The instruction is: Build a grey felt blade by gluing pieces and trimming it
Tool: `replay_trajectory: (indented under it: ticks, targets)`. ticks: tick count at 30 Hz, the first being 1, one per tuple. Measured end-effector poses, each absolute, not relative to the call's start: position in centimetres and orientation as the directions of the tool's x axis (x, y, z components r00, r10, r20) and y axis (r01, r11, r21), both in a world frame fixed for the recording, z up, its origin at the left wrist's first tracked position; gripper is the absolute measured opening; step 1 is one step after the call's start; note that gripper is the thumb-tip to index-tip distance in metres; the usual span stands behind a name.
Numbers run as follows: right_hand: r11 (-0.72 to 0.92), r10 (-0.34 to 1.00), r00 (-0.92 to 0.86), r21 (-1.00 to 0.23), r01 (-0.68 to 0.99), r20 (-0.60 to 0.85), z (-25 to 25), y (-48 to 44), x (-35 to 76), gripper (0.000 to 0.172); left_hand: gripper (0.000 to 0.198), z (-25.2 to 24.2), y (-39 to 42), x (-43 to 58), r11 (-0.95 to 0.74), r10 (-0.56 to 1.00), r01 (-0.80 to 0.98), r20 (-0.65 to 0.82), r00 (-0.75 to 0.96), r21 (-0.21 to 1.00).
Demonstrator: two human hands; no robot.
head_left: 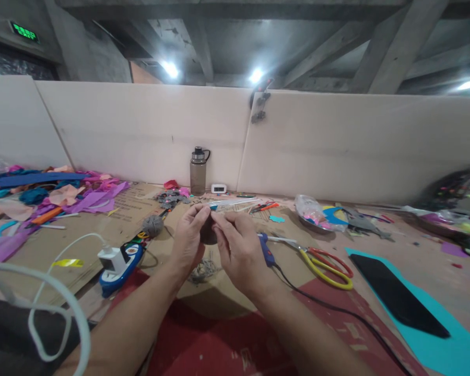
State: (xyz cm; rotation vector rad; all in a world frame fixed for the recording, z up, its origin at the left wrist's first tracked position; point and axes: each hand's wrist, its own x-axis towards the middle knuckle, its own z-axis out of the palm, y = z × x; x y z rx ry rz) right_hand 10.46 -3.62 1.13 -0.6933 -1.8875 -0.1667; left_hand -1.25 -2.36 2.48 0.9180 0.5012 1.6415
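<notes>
Both hands meet at the middle of the view over the cardboard. My left hand is closed round the edge of a dark, rounded flat piece, its thumb and fingertips at the top. From the other side, my right hand pinches at the same piece with thumb and forefinger. A small teal bit shows by the fingertips; whether it is part of the piece I cannot tell. Below the hands lies a tangle of grey thread. Beside my right hand is a blue glue gun.
Red-and-yellow-handled scissors and a black phone on a turquoise sheet lie right. A blue power strip and grey yarn ball sit left. Behind stand a bottle and small clock. Felt scraps pile far left.
</notes>
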Motion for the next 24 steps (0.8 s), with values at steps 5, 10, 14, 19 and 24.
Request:
replay_trajectory:
  ticks: [5, 10, 14, 19, 24]
  targets:
    - [0.826, 0.418, -0.207, -0.275, 0.492, 0.885, 1.4, -3.7, 10.4, 0.031, 0.020, 2.4, -2.2, -1.4, -0.268, 0.951, -0.619, 0.304, -0.050, 0.738]
    - [0.796, 0.502, -0.129, -0.399, 0.456, 0.855, 2.1, -3.8, 10.6, 0.015, 0.022, 2.2, -2.1, -1.3, -0.254, 0.956, -0.606, 0.292, -0.037, 0.753]
    - [0.772, 0.531, -0.090, -0.437, 0.462, 0.842, 2.5, -3.8, 10.9, 0.008, 0.020, 2.1, -2.0, -1.3, -0.244, 0.956, -0.602, 0.294, -0.016, 0.761]
    - [0.735, 0.594, -0.053, -0.515, 0.442, 0.803, 2.9, -3.9, 11.2, 0.008, 0.021, 2.2, -2.0, -1.2, -0.237, 0.962, -0.580, 0.270, -0.030, 0.780]
    - [0.672, 0.706, -0.051, -0.645, 0.365, 0.706, 3.0, -3.5, 11.3, 0.009, 0.022, 2.1, -1.8, -1.4, -0.237, 0.962, -0.555, 0.271, -0.021, 0.798]
